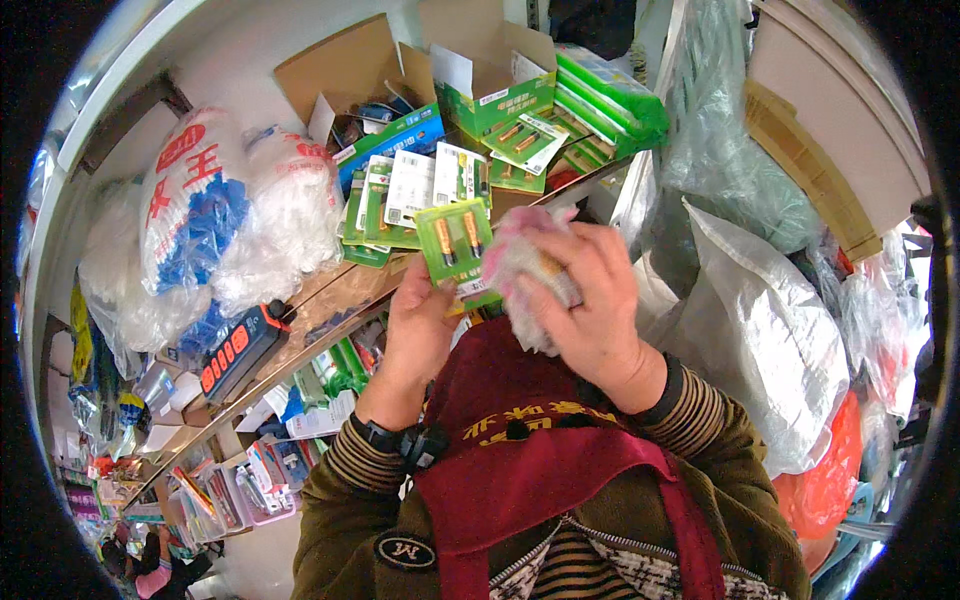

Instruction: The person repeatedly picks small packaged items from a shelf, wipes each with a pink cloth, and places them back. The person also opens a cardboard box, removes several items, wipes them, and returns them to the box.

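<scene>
Between the thumb and fingers of my left hand (420,322) is a green blister pack of two batteries (455,244), its front facing me. My right hand (596,300) grips a crumpled white and pink cloth (529,277), close against the pack's right edge. Just beyond, several more battery packs (409,184) lie fanned and overlapping on the wooden shelf (352,289), some with their white backs up. A blue open carton (394,142) and a green open carton (495,101) stand behind them. Further battery packs (525,142) rest against the green carton.
Plastic-wrapped bundles of bags (195,202) fill the shelf's left part, beside a black and orange power strip (244,352). Green-wrapped packages (607,97) sit at right. Below are bins of pens (202,502). A large white sack (757,337) stands at my right. Another person (157,562) is at lower left.
</scene>
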Demonstrator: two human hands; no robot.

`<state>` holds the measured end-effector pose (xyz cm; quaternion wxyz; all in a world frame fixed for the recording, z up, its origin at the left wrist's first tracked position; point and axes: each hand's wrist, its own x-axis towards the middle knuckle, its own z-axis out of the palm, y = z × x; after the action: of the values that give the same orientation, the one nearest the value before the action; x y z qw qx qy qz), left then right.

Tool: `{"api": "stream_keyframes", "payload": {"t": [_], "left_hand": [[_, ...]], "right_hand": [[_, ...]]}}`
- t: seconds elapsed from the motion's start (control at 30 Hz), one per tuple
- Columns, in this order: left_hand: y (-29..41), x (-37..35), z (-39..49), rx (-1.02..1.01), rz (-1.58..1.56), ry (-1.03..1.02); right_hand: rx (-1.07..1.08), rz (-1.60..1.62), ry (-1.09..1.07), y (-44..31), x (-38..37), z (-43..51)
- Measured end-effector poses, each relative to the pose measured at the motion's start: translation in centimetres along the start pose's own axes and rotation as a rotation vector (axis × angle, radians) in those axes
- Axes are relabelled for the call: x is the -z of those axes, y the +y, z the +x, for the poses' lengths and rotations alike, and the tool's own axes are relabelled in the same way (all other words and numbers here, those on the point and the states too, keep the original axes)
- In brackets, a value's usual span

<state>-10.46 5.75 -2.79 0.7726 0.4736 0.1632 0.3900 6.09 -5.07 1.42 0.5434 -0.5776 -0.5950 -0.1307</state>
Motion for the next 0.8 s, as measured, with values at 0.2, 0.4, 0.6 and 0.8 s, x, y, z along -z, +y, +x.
{"api": "stream_keyframes", "payload": {"t": [0.2, 0.4, 0.6, 0.8], "left_hand": [[-1.3, -0.1, -0.6, 0.004, -0.091, -0.225], [-0.3, 0.4, -0.3, 0.022, -0.003, -0.184], [0.4, -0.5, 0.6, -0.067, -0.109, -0.121], [0.1, -2.1, 0.1, -0.046, -0.098, -0.170]], "right_hand": [[0.243, -0.014, -0.315, 0.8, -1.7, -0.7], [0.193, -0.227, -0.323, 5.4, 0.4, -2.8], [-1.012, 0.734, -0.314, 6.1, 0.1, -2.8], [-1.036, 1.109, -0.430, 4.9, -1.2, -2.6]]}}
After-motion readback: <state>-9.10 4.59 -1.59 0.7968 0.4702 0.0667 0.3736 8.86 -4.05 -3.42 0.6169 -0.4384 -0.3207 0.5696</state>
